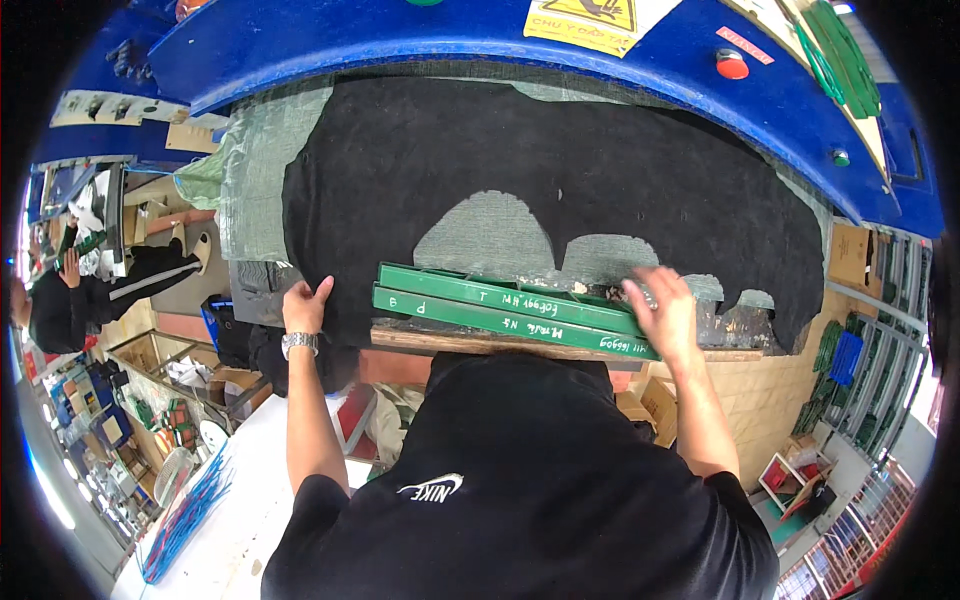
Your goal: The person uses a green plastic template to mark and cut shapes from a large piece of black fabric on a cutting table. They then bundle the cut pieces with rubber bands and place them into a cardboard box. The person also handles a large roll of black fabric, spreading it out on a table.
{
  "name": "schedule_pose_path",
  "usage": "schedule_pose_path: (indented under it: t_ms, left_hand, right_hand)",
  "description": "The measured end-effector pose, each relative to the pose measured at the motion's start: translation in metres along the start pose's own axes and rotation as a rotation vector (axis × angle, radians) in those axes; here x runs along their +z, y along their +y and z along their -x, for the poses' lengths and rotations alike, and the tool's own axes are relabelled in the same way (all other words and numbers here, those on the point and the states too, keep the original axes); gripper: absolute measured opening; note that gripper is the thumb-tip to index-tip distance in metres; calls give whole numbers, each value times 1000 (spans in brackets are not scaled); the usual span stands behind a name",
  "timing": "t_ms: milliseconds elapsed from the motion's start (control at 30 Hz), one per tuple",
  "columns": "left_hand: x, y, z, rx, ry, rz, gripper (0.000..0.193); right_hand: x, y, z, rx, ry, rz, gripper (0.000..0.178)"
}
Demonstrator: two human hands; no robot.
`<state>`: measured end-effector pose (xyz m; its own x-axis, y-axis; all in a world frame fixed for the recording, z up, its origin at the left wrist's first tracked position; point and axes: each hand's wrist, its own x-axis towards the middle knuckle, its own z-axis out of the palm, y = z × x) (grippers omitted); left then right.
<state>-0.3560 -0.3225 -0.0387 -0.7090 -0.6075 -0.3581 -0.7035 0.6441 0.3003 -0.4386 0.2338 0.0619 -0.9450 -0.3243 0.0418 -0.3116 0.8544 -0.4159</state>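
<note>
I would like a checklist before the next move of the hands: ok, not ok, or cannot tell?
1. Left hand at left side of the black sheet: ok.
2. Right hand at right end of the green bars: ok.
3. The green bars side by side: ok.
4. Near edge of the black sheet unbroken: not ok, scooped gaps show.
5. Both hands away from the blue beam: ok.
6. Red button pressed: cannot tell.

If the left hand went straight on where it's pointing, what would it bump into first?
Probably the black leather-like sheet: the left hand is close beside its edge, perhaps even touching it.
</note>
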Motion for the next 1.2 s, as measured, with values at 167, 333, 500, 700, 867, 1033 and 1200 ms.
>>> schedule_pose_path:
  t_ms: [167,333,500,700,867,1033,1200]
  left_hand:
    - [-3,16,2,91,51,280,50]
    - [-11,-6,1,69,19,295,56]
    - [-16,-8,3,110,51,235,61]
    - [-28,-39,-1,97,54,101,61]
    - [-40,-60,-3,1,-183,40,53]
    - [-78,-9,-42,-11,-173,-158,47]
    - [-87,134,-121,384,129,-101,73]
  right_hand:
    - [18,-7,-43,-55,-100,6,34]
    - [56,-36,-71,-53,-368,96,39]
    - [71,-30,-72,-184,-428,67,21]
    - [54,-37,-80,-187,-733,-110,18]
    - [53,-33,-89,-85,-966,-268,20]
    - [43,-30,-98,14,-741,-366,22]
    - [55,-25,-118,15,-331,-250,23]
